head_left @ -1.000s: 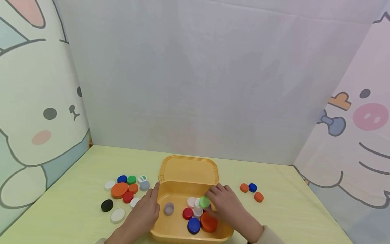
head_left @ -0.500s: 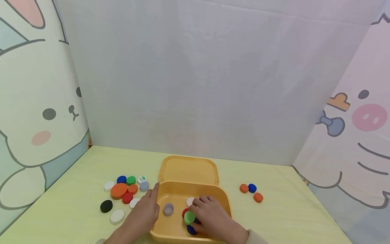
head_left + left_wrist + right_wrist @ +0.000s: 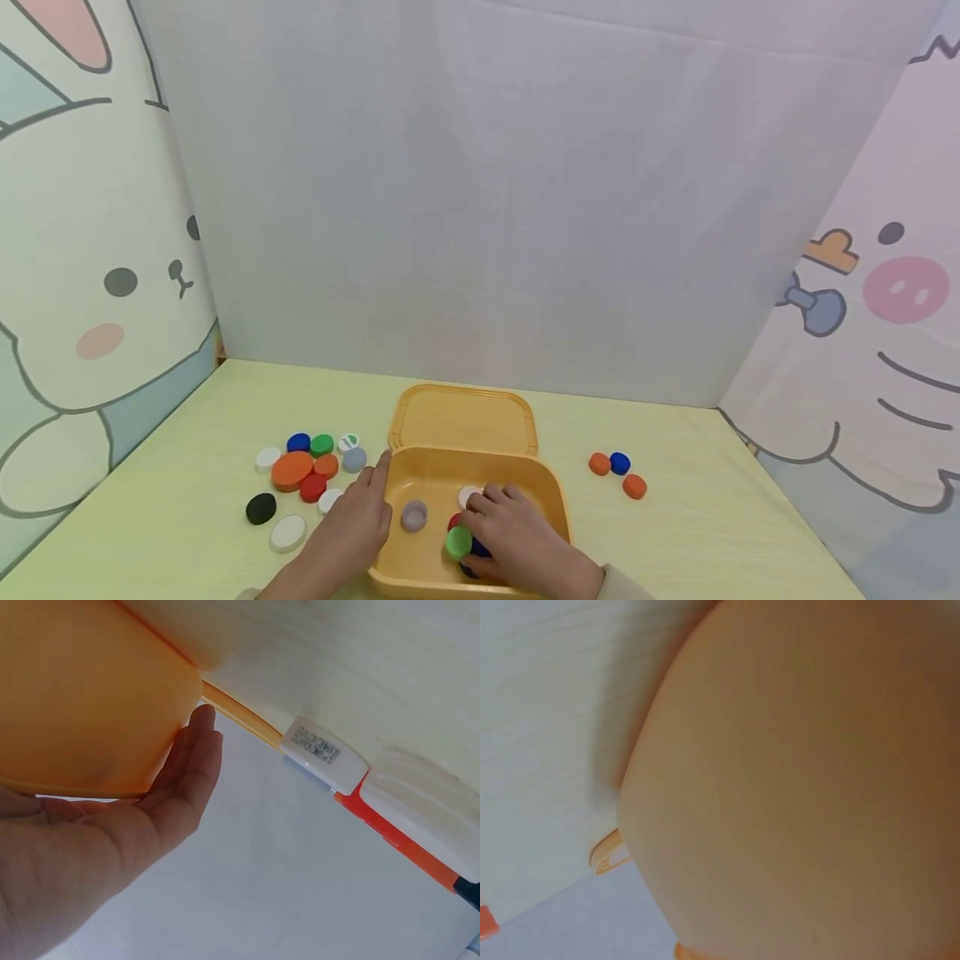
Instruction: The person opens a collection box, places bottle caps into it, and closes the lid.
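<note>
A yellow plastic box (image 3: 420, 571) stands in front of me with bottle caps inside. My left hand (image 3: 352, 525) grips its left wall; in the left wrist view, the fingers of that left hand (image 3: 169, 799) lie along the outside with the thumb over the rim. My right hand (image 3: 517, 533) reaches into the box and pinches a light green bottle cap (image 3: 459, 543) between fingers and thumb. Dark blue caps (image 3: 480, 548) show under that hand, partly hidden. A red cap (image 3: 453, 522), a pale cap (image 3: 468, 497) and a translucent cap (image 3: 414, 516) lie close by. The right wrist view shows the box wall (image 3: 780, 780), no hand.
The yellow lid (image 3: 463, 419) lies flat behind the box. Left of it are many loose caps, among them a large orange cap (image 3: 292, 472), a black cap (image 3: 261, 508) and a white cap (image 3: 288, 533). Two orange caps and a blue cap (image 3: 620, 463) lie right.
My right hand has moved left and toward me inside the box with the light green cap, now covering the large orange cap and others there. My left hand stays at the box wall.
</note>
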